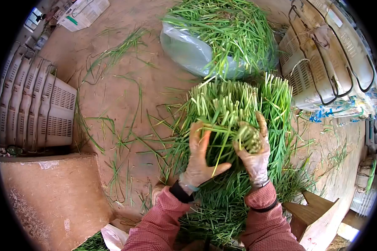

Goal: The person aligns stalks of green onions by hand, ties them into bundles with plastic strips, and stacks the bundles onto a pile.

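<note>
Green stalks with pale cut ends [226, 98] stand in a dense pile in front of me. My right hand [255, 152], in a thin clear glove, is wrapped round a small bundle of stalks [249, 138], its cut ends facing up. Just left of that bundle, my left hand [202, 161], gloved too, has its thumb and fingers spread, with a few loose blades between it and the bundle. The lower part of the bundle is hidden behind my hands.
Beyond the pile, a clear plastic bag [188, 48] bears a heap of loose greens. Stacked crates stand at left [37, 100] and right [322, 54]. A brown board [54, 196] lies lower left, a wooden stool [312, 213] lower right. Stray blades litter the floor [117, 92].
</note>
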The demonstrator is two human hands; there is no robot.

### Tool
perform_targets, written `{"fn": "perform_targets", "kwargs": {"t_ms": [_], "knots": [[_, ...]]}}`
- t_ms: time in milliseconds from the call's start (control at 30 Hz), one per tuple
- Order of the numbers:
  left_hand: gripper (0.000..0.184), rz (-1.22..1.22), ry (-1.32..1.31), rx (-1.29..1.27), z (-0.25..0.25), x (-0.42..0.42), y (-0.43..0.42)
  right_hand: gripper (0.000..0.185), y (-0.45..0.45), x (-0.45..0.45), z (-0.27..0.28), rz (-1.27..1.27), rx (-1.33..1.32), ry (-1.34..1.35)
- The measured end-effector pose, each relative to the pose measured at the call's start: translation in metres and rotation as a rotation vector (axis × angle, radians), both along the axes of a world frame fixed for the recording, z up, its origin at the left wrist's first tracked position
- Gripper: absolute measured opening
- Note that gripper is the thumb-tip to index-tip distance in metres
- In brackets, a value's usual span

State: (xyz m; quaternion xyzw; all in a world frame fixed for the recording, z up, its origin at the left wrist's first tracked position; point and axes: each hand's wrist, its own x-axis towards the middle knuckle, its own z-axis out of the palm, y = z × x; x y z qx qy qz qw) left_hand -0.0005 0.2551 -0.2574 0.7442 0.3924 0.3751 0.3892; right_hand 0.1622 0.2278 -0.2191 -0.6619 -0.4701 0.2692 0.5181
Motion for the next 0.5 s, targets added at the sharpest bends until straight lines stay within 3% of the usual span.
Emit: {"fn": "perform_targets", "kwargs": {"t_ms": [67, 100, 200, 233, 300, 367, 400, 433, 467, 500], "knots": [[0.091, 0.168, -0.28, -0.116, -0.001, -0.018, -0.004, 0.052, -0.019, 0.005, 0.014, 0.021, -0.081, 0.382], [0.089, 0.3, -0.464, -0.196, 0.002, -0.021, -0.004, 0.05, -0.022, 0.008, 0.012, 0.024, 0.009, 0.293], [0.094, 0.433, -0.59, -0.292, 0.015, -0.011, 0.016, 0.052, -0.026, 0.023, 0.001, 0.058, 0.011, 0.438], [0.094, 0.429, -0.587, -0.294, 0.009, -0.004, 0.026, 0.056, -0.024, 0.024, 0.002, 0.055, 0.053, 0.3], [0.104, 0.094, -0.676, -0.489, -0.007, 0.014, 0.044, 0.066, -0.023, 0.027, 0.005, 0.175, -0.008, 0.692], [0.114, -0.313, -0.585, -0.597, -0.007, 0.029, 0.052, 0.086, -0.02, 0.03, 0.004, 0.225, -0.102, 0.235], [0.118, -0.541, -0.499, -0.592, 0.008, 0.039, 0.055, 0.092, -0.015, 0.028, 0.005, 0.239, -0.025, 0.376], [0.128, -0.644, -0.58, -0.615, -0.004, 0.052, 0.048, 0.098, -0.011, 0.027, 0.005, 0.248, 0.049, 0.517], [0.129, -0.635, -0.412, -0.512, -0.002, 0.054, 0.037, 0.113, -0.007, 0.036, -0.004, 0.29, 0.131, 0.406], [0.129, -0.599, -0.299, -0.466, 0.006, 0.055, 0.028, 0.124, -0.006, 0.029, 0.02, 0.264, 0.087, 0.702]]}}
